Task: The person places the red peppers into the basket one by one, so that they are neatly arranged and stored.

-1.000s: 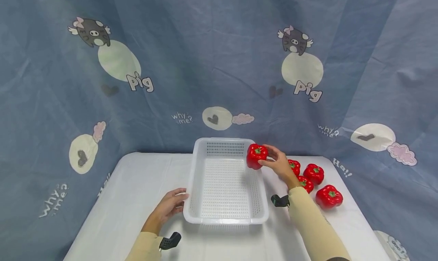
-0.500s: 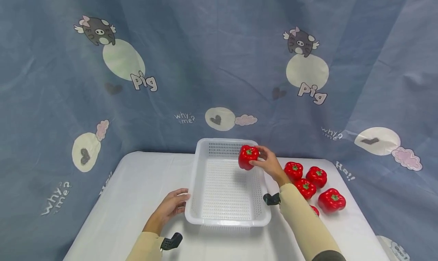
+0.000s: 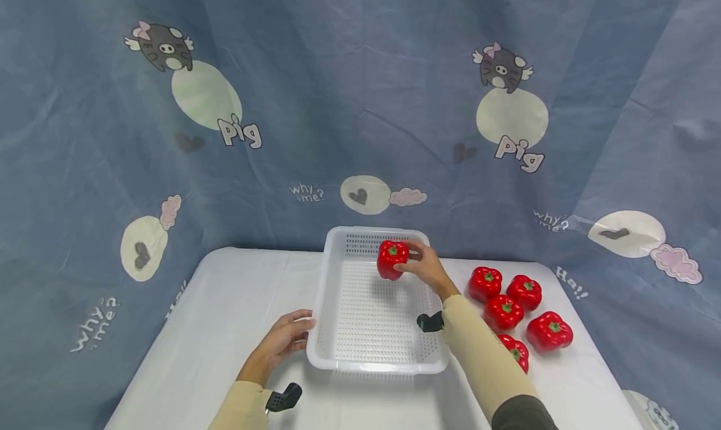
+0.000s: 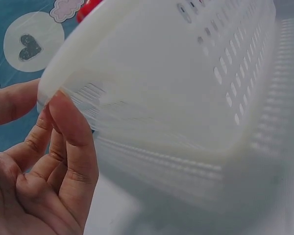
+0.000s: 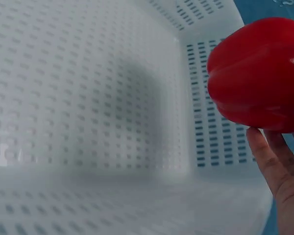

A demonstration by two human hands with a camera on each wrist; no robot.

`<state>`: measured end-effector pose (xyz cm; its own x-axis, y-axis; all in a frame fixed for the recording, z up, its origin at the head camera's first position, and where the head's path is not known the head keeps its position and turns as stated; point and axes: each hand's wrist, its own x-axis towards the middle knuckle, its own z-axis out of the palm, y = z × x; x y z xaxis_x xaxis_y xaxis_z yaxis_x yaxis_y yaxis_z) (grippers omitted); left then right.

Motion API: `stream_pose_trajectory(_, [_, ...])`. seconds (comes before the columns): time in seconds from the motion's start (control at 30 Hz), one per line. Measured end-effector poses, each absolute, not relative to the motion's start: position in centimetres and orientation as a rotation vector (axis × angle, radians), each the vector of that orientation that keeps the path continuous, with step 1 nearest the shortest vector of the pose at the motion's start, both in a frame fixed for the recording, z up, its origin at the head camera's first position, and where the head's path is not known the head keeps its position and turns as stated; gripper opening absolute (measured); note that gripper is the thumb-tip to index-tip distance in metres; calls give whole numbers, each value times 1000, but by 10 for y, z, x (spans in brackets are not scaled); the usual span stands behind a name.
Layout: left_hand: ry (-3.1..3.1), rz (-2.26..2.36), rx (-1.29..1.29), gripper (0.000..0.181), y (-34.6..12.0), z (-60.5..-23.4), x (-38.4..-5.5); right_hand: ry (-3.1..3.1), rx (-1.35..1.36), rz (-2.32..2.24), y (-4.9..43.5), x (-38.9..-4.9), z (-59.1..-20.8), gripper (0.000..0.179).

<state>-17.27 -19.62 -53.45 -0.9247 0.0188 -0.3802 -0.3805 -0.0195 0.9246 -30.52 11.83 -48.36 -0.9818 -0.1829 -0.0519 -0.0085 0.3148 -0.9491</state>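
Note:
My right hand (image 3: 426, 268) grips a red bell pepper (image 3: 390, 262), fingers and thumb on its right side, over the far part of a white perforated plastic basket (image 3: 377, 365). In the right wrist view, the pepper (image 5: 259, 73) hangs above the basket floor (image 5: 88, 98), which carries a soft shadow. At the basket's left side is my left hand (image 3: 286, 337). The left wrist view shows that hand (image 4: 59, 161) pinching the basket's rim (image 4: 63, 58) between its fingers and thumb.
Several more red bell peppers, such as the rightmost pepper (image 3: 549, 332), lie to the right of the basket on the white table (image 3: 242, 292). A blue printed curtain (image 3: 270, 104) stands behind the table.
My right hand has carried the pepper leftward, from above the basket's right rim to over its inside. My left hand keeps its place at the left rim.

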Motion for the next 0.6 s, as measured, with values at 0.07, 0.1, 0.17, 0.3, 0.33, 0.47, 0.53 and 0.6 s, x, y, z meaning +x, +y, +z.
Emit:
stream_pose_trajectory(0.07, [1979,2022,-365,41,-197,-534,-172,2402,-195,-1760,113,-308,-487,63])
stream_pose_trajectory(0.1, [1979,2019,-353,42,-197,-533,-171,2391,-203,-1765,110,-309,-488,62])
stream_pose_trajectory(0.17, [1976,2014,-340,43,-196,-534,-169,2377,-207,-1761,105,-310,-492,61])
stream_pose_trajectory(0.3, [1974,1998,-334,46,-195,-537,-166,2386,-209,-1734,97,-312,-499,62])
stream_pose_trajectory(0.33, [1975,1993,-340,46,-195,-538,-167,2390,-206,-1730,95,-313,-500,62])
stream_pose_trajectory(0.47, [1983,1983,-346,46,-196,-537,-169,2386,-179,-1744,88,-316,-503,62])
stream_pose_trajectory(0.53, [1990,1987,-348,45,-197,-536,-170,2375,-166,-1765,83,-317,-503,62])
stream_pose_trajectory(0.6, [1995,1990,-345,45,-198,-534,-170,2370,-147,-1782,80,-318,-504,62])
